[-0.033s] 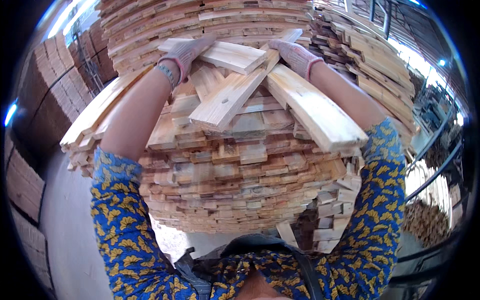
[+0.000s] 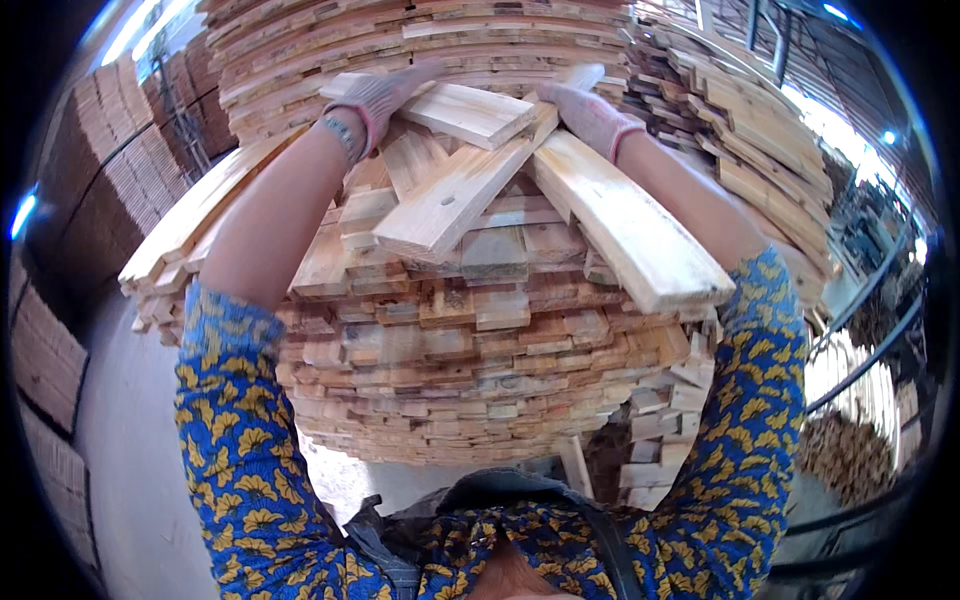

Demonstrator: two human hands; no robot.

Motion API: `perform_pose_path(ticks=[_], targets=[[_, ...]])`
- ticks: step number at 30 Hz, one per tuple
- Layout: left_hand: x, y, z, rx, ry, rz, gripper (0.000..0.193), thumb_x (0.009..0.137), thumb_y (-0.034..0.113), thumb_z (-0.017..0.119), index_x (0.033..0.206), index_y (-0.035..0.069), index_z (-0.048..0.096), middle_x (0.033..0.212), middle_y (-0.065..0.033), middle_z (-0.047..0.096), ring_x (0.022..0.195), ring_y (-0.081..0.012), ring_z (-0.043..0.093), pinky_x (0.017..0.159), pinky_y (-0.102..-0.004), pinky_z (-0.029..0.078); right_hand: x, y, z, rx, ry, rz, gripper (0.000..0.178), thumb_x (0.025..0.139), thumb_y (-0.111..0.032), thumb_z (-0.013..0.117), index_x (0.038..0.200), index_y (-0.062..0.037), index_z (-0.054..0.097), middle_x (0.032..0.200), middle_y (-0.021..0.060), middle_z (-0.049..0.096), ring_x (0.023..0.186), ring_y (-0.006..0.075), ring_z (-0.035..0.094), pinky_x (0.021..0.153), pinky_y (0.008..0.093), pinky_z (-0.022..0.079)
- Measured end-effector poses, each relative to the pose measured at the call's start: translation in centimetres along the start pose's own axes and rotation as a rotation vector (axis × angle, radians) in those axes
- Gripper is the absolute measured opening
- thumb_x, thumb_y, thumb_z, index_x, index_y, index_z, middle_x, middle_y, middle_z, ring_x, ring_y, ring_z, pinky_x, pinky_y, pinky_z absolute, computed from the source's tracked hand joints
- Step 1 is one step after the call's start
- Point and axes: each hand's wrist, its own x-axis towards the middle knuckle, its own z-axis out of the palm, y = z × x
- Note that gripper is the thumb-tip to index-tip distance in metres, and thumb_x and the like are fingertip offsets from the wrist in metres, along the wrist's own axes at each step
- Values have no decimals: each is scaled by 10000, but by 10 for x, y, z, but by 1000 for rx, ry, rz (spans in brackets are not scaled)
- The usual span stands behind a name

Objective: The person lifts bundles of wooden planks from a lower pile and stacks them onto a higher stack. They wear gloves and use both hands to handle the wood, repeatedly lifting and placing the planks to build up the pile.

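My left hand, in a pale knitted glove, lies across the left part of a short pale board, its blurred fingers stretched out to the right. My right hand, gloved the same way, lies with fingers stretched out over the far part of a slanting board with a dark knot. A wider pale board runs from below my right hand toward my right forearm. All three rest loosely on a large stack of boards, whose cut ends face me. The undersides of both hands are hidden.
Behind my hands rises a taller wood stack. More boards jut out at the left, and a long pile stands at the right. Strapped stacks line the far left beside a grey floor. Curved metal bars stand at the right.
The whole view has shifted slightly. My left fingers reach a little farther away and to the right; the boards lie in the same arrangement.
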Motion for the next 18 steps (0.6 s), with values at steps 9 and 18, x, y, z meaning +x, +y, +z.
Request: perform_pose_path(ticks=[9, 18], targets=[[20, -3, -23, 56, 33, 89, 307, 903, 408, 632, 921, 107, 690, 802, -12, 695, 648, -119, 644, 564, -297, 508, 16, 9, -9, 233, 306, 1, 465, 930, -307, 640, 1251, 2, 505, 1107, 154, 620, 963, 265, 637, 876, 409, 543], [-80, 6, -126, 842, 322, 33, 631, 716, 451, 681, 1185, 57, 532, 1069, -186, 633, 827, -222, 666, 699, -339, 537, 20, -19, -80, 577, 150, -276, 315, 964, -303, 591, 1152, -53, 549, 1103, 129, 639, 983, 254, 659, 899, 412, 562]])
